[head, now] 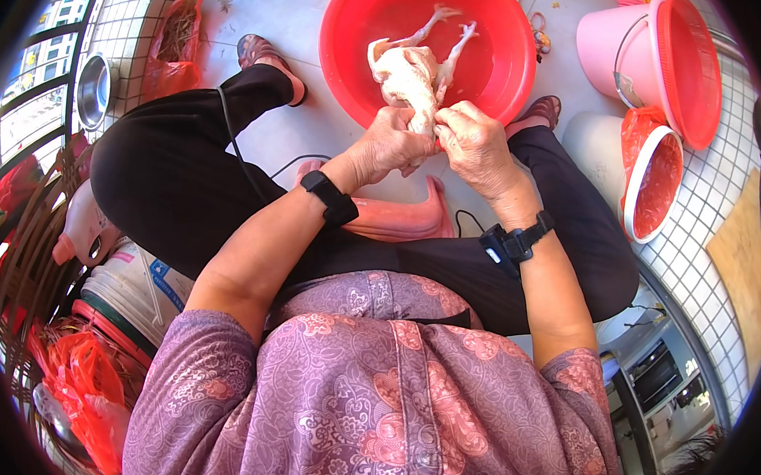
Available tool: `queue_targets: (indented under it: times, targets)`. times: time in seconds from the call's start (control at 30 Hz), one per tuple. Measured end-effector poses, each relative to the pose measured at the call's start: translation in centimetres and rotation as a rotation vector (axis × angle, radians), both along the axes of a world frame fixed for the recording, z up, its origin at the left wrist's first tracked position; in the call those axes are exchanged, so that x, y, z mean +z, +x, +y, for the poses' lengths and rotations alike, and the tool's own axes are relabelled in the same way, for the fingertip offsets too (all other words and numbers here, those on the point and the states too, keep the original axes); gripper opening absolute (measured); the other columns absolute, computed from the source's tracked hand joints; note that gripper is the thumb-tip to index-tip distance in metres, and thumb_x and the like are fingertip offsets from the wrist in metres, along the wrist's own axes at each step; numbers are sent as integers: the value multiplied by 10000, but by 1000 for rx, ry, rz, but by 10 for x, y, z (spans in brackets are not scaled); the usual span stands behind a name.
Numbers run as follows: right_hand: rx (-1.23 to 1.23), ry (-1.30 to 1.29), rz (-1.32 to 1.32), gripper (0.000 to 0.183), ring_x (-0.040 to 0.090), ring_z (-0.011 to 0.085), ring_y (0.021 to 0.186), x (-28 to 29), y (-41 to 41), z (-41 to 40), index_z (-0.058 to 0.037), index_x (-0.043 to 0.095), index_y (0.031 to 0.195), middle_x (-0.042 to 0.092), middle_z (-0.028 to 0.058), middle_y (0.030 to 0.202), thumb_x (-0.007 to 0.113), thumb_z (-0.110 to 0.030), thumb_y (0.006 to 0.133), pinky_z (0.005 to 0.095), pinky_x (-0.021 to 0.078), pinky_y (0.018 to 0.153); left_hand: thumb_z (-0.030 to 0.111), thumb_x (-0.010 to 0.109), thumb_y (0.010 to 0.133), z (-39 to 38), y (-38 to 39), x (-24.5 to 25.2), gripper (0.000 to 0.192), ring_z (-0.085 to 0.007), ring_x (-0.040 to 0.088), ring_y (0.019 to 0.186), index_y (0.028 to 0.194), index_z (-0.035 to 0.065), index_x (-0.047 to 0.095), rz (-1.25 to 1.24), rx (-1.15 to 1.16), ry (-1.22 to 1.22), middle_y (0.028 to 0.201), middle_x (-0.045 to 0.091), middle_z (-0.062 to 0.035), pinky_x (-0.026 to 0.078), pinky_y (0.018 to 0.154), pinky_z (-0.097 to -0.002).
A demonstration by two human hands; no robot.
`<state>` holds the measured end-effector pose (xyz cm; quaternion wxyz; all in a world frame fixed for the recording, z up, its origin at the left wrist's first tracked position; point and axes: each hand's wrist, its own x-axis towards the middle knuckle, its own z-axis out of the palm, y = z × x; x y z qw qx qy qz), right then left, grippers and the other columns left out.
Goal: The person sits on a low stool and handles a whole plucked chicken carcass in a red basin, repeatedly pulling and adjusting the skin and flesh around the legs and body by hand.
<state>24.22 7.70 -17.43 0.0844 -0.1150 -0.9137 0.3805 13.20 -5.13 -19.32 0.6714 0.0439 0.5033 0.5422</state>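
A plucked whole chicken lies in a red plastic basin, its legs and feet pointing up and to the right. My left hand grips its neck end at the basin's near rim. On the other side of the neck, my right hand pinches the skin with thumb and fingers. A small bit of red shows between the hands; whether it belongs to the bird or is a separate thing, I cannot tell. The chicken's head is hidden.
Right of the basin are a pink bucket lying tilted and a white bucket lined with a red bag. A red bag of plant scraps and a metal bowl are at the upper left. A pink plastic stool stands below my forearms.
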Motion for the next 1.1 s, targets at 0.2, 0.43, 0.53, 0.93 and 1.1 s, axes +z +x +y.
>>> queue_targets:
  times: [0.2,0.43,0.53,0.93,1.1]
  targets:
    - [74,82,-11,93,578,317,665,-1,0,1,4,580,817,560,142,743,585,29,728,378,478,587,50,663,704,0,2,1,201,-135,486,466,859,-36,568,8,-5,21,608,524,-60,388,405,-259]
    - [-120,-157,-7,17,590,330,657,4,0,8,-5,541,760,576,151,715,556,2,754,396,473,581,33,637,697,1,3,4,176,-135,487,468,837,-37,556,34,-18,14,614,524,-67,395,414,-259]
    - [-194,-239,-12,30,593,325,662,11,0,13,-7,556,794,591,158,739,572,-1,769,385,467,578,36,632,698,0,3,-2,163,-133,487,468,822,-28,550,24,-5,55,615,520,-62,398,418,-259]
    - [-3,-4,-22,166,599,302,694,11,-2,3,9,609,906,579,141,791,579,49,748,342,494,609,81,648,681,3,5,8,218,-77,482,509,852,-23,561,324,-94,-34,642,521,-10,369,441,-224]
    - [95,69,-21,182,574,324,676,13,-4,2,-5,585,889,555,142,749,564,43,715,391,476,598,79,663,668,1,8,0,235,-54,475,588,855,-23,561,389,-146,-40,664,510,16,382,498,-227]
